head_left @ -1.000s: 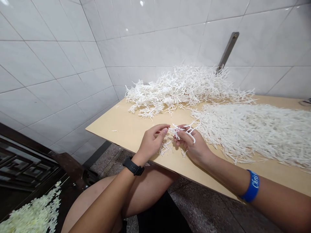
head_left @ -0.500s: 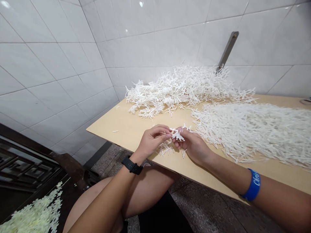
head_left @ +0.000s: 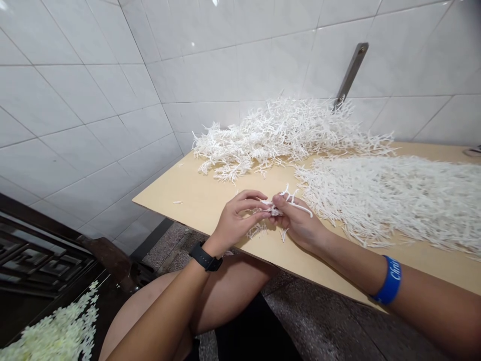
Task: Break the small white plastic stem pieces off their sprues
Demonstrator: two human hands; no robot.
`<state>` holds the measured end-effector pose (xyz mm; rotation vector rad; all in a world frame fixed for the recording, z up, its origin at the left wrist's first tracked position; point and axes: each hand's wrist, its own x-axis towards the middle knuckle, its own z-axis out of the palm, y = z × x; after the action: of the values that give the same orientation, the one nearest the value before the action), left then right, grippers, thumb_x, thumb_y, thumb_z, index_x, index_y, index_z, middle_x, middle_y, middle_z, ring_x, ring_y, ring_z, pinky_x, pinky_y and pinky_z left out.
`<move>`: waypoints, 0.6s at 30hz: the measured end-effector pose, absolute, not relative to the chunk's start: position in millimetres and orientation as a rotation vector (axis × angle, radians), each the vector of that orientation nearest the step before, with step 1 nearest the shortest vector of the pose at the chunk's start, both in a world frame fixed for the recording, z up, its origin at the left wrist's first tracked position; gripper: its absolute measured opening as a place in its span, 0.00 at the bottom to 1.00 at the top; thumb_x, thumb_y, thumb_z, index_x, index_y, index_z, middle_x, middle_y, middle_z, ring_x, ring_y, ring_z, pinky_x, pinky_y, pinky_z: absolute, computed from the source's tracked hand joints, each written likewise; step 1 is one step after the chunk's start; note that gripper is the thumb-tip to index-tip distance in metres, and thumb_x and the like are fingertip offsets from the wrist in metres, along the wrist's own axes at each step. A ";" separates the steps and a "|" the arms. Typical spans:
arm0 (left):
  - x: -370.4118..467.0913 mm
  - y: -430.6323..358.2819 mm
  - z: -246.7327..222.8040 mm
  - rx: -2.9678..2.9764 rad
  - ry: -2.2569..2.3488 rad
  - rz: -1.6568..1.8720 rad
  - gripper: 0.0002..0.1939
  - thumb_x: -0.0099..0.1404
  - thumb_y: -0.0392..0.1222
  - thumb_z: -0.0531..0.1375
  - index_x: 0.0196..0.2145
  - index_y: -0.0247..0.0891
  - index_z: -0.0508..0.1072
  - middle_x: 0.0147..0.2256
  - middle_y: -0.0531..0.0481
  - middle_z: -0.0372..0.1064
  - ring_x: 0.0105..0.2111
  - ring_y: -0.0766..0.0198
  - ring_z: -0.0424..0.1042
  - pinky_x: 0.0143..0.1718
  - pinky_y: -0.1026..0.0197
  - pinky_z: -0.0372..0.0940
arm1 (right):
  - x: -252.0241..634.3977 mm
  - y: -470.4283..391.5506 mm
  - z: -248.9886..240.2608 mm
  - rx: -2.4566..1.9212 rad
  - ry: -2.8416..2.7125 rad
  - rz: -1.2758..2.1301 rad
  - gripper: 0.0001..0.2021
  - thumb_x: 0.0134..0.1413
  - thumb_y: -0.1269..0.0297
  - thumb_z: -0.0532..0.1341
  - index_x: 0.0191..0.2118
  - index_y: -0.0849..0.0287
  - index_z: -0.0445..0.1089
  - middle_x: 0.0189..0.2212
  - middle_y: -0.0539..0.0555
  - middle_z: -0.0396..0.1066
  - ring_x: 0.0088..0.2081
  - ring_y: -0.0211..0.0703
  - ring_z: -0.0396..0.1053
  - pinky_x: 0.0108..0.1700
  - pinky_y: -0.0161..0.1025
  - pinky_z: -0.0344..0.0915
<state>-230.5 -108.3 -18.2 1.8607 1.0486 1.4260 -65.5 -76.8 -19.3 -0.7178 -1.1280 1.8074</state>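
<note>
Near the front edge of the wooden table (head_left: 158,193), my left hand (head_left: 240,215) pinches one side of a small white branching piece (head_left: 276,210). My right hand (head_left: 300,220) grips the other side between thumb and fingers, and the two hands nearly touch. White prongs (head_left: 290,194) stick up over my right thumb. Some loose white bits (head_left: 257,229) lie on the table just below the hands, partly hidden by them. Behind is a tangled heap of white branching pieces (head_left: 285,130); to the right spreads a flatter layer of white strands (head_left: 394,200).
A metal bracket (head_left: 351,72) is fixed to the tiled wall behind the heap. Pale green-yellow flower-shaped pieces (head_left: 60,331) lie at the lower left, near dark carved wooden furniture (head_left: 37,255). My legs are under the table's front edge.
The white prongs over my right thumb now stand higher and reach further across the hand. My left fingers have moved slightly right, covering more of the piece. The view has shifted slightly.
</note>
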 end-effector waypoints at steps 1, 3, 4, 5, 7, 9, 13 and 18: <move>-230.9 -108.0 -18.8 1.850 1.037 1.432 0.04 0.60 0.39 0.65 0.33 0.39 0.79 0.42 0.44 0.71 0.46 0.59 0.70 0.51 0.56 0.64 | -65.3 -76.3 -19.8 -0.711 -1.131 1.814 0.17 0.45 0.52 0.70 0.28 0.61 0.69 0.24 0.49 0.67 0.25 0.34 0.63 0.27 0.34 0.60; -231.8 -107.3 -19.8 1.816 1.021 1.442 0.03 0.61 0.38 0.64 0.33 0.39 0.78 0.43 0.44 0.70 0.46 0.59 0.70 0.51 0.56 0.64 | -64.5 -74.9 -20.8 -0.687 -1.162 1.832 0.16 0.46 0.52 0.69 0.29 0.61 0.70 0.25 0.49 0.66 0.24 0.33 0.61 0.25 0.34 0.58; -232.1 -106.9 -20.0 1.798 1.015 1.449 0.03 0.61 0.37 0.63 0.33 0.39 0.78 0.43 0.44 0.70 0.46 0.59 0.70 0.51 0.56 0.63 | -63.9 -74.1 -21.3 -0.671 -1.189 1.844 0.16 0.47 0.53 0.69 0.29 0.61 0.70 0.24 0.49 0.66 0.24 0.33 0.60 0.25 0.33 0.57; -232.4 -106.6 -20.1 1.783 1.011 1.455 0.03 0.62 0.37 0.63 0.34 0.39 0.78 0.43 0.44 0.70 0.46 0.59 0.69 0.51 0.56 0.63 | -63.2 -73.3 -21.7 -0.657 -1.219 1.854 0.15 0.48 0.53 0.68 0.28 0.61 0.69 0.23 0.49 0.65 0.23 0.33 0.59 0.24 0.33 0.56; -232.6 -106.2 -19.6 1.769 1.009 1.456 0.03 0.62 0.36 0.62 0.33 0.38 0.77 0.43 0.45 0.70 0.47 0.59 0.69 0.52 0.55 0.63 | -61.5 -71.8 -21.8 -0.652 -1.274 1.866 0.15 0.49 0.53 0.68 0.27 0.61 0.69 0.21 0.48 0.63 0.22 0.33 0.58 0.23 0.33 0.55; -232.6 -106.4 -18.6 1.777 1.008 1.444 0.04 0.63 0.36 0.61 0.33 0.38 0.77 0.43 0.45 0.69 0.47 0.59 0.69 0.52 0.56 0.62 | -60.0 -70.5 -21.2 -0.689 -1.304 1.870 0.16 0.47 0.53 0.68 0.26 0.61 0.68 0.19 0.48 0.62 0.21 0.33 0.57 0.22 0.34 0.55; -231.4 -108.3 -16.3 1.811 1.036 1.395 0.04 0.63 0.36 0.60 0.33 0.38 0.76 0.45 0.45 0.68 0.48 0.60 0.68 0.51 0.57 0.62 | -59.1 -69.0 -19.6 -0.816 -1.209 1.881 0.17 0.39 0.54 0.72 0.27 0.61 0.70 0.19 0.48 0.63 0.21 0.34 0.58 0.22 0.34 0.57; -227.7 -109.5 -18.1 1.790 1.200 1.276 0.09 0.58 0.45 0.65 0.34 0.38 0.73 0.46 0.45 0.68 0.46 0.59 0.69 0.42 0.61 0.65 | -62.3 -71.4 -18.5 -0.841 -1.135 1.835 0.17 0.33 0.59 0.75 0.27 0.61 0.70 0.24 0.48 0.66 0.24 0.34 0.63 0.27 0.34 0.61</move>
<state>-227.7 -109.5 -18.1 1.7902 1.2005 1.2755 -62.3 -71.4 -18.5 -0.8405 -1.1351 1.8346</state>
